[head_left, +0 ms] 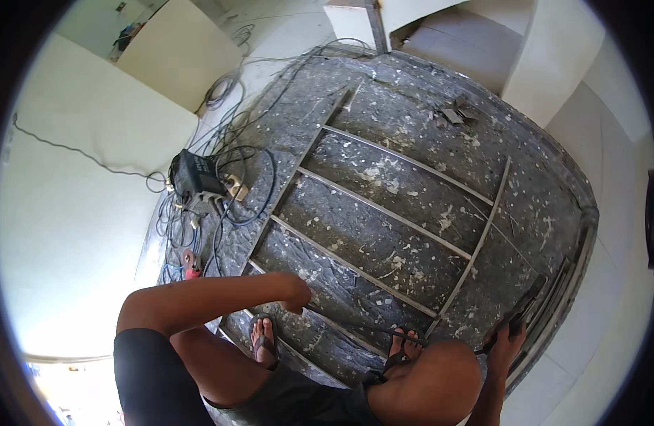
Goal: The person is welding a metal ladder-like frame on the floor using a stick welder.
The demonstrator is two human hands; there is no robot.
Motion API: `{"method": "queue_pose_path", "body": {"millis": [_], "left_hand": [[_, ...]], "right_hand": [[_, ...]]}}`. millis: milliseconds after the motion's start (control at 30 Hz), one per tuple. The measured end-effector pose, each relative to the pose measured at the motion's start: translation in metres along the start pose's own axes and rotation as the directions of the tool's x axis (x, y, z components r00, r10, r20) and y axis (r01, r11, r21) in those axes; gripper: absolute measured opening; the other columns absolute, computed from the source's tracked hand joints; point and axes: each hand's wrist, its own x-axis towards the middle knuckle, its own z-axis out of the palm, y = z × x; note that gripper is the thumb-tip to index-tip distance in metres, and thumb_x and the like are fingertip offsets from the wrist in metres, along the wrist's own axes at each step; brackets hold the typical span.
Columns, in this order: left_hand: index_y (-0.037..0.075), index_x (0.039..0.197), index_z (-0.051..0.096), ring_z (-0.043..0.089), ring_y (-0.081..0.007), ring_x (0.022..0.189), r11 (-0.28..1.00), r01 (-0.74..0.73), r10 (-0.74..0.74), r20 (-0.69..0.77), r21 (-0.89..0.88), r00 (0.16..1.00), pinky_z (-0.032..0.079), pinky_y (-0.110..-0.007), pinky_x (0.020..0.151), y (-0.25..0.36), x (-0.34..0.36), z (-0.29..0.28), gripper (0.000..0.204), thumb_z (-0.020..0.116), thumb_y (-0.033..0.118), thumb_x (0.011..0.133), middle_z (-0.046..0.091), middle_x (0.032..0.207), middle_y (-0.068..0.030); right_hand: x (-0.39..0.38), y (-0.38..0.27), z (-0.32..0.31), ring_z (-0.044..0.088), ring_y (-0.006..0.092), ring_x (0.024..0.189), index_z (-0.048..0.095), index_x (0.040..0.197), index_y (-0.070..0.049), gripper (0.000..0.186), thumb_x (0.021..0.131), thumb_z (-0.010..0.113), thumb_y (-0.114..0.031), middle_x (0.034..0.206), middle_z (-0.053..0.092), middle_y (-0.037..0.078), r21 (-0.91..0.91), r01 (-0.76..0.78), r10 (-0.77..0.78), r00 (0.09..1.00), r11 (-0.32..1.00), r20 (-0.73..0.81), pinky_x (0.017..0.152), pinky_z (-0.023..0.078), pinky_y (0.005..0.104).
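Observation:
My right hand (508, 346), at the lower right, is closed around a dark welding electrode holder (530, 301). From its tip a thin welding rod (515, 247) points up and left toward the metal frame. A black cable (369, 327) runs from near the right hand, passing behind my knee, to my left hand (296, 294). That hand is curled at the cable's end in view, its fingers mostly hidden. Below and ahead lies a ladder-like metal frame (384, 198) of two long rails and several crossbars. My sandalled feet stand among its near bars.
A dark welding machine (195, 177) stands at left amid tangled cables (227, 92). Near it lies a red-handled clamp (191, 265). Metal scraps (455, 115) rest on the paint-spattered sheet (405, 92). Long metal bars (554, 302) lie along the right edge. White walls border the left.

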Motion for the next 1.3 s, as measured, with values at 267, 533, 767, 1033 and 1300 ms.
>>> {"method": "queue_pose_path", "body": {"millis": [267, 533, 767, 1033, 1300], "left_hand": [[0.005, 0.096, 0.072, 0.066, -0.0326, 0.095, 0.985, 0.170, -0.170, -0.020, -0.012, 0.985, 0.052, -0.042, 0.080, 0.020, -0.026, -0.016, 0.028, 0.061, 0.026, 0.082, 0.069, 0.102, -0.0150], [0.005, 0.097, 0.072, 0.066, -0.0318, 0.095, 0.987, 0.139, -0.139, 0.006, -0.080, 0.990, 0.053, -0.043, 0.077, 0.017, 0.008, -0.007, 0.025, 0.063, 0.020, 0.079, 0.069, 0.102, -0.0154], [0.006, 0.098, 0.071, 0.066, -0.0341, 0.095, 0.999, 0.045, -0.045, 0.005, 0.001, 0.999, 0.052, -0.044, 0.079, 0.009, 0.019, -0.031, 0.028, 0.057, 0.025, 0.083, 0.069, 0.099, -0.0163], [0.010, 0.108, 0.068, 0.064, -0.0346, 0.099, 0.960, -0.276, 0.275, 0.042, 0.035, 0.961, 0.051, -0.045, 0.082, 0.026, 0.060, -0.008, 0.035, 0.060, 0.034, 0.083, 0.068, 0.104, -0.0158], [0.011, 0.115, 0.063, 0.062, -0.0373, 0.102, 0.950, -0.235, 0.256, -0.084, 0.204, 0.963, 0.049, -0.046, 0.087, 0.011, 0.075, -0.049, 0.039, 0.064, 0.031, 0.082, 0.065, 0.106, -0.0210]], "right_hand": [[0.026, 0.006, 0.000, 0.049, 0.0138, 0.042, 0.045, 0.092, -0.004, 0.004, 0.091, 0.048, -0.006, 0.061, 0.050, 0.005, 0.087, -0.063, 0.060, 0.997, 0.994, 0.040, 0.038, 0.039, 0.0273], [0.027, 0.007, 0.001, 0.047, 0.0128, 0.042, 0.046, 0.094, -0.005, 0.005, 0.091, 0.046, -0.010, 0.060, 0.049, 0.004, 0.016, 0.021, -0.021, 0.998, 1.000, 0.051, 0.036, 0.038, 0.0262], [0.002, -0.012, 0.012, 0.051, 0.0129, 0.044, 0.046, 0.094, -0.003, 0.007, 0.091, 0.051, -0.008, 0.063, 0.052, 0.005, 0.031, -0.064, 0.067, 0.995, 0.997, -0.074, 0.039, 0.039, 0.0258], [-0.064, -0.019, -0.003, 0.050, 0.0097, 0.049, 0.048, 0.097, -0.003, 0.009, 0.094, 0.052, -0.011, 0.064, 0.052, 0.002, -0.148, -0.058, 0.018, 0.965, 0.987, -0.261, 0.043, 0.038, 0.0236], [-0.116, -0.013, -0.003, 0.052, 0.0159, 0.050, 0.050, 0.095, 0.002, 0.016, 0.088, 0.060, -0.009, 0.061, 0.056, 0.008, -0.450, -0.186, 0.060, 0.958, 0.874, -0.280, 0.046, 0.040, 0.0313]]}}
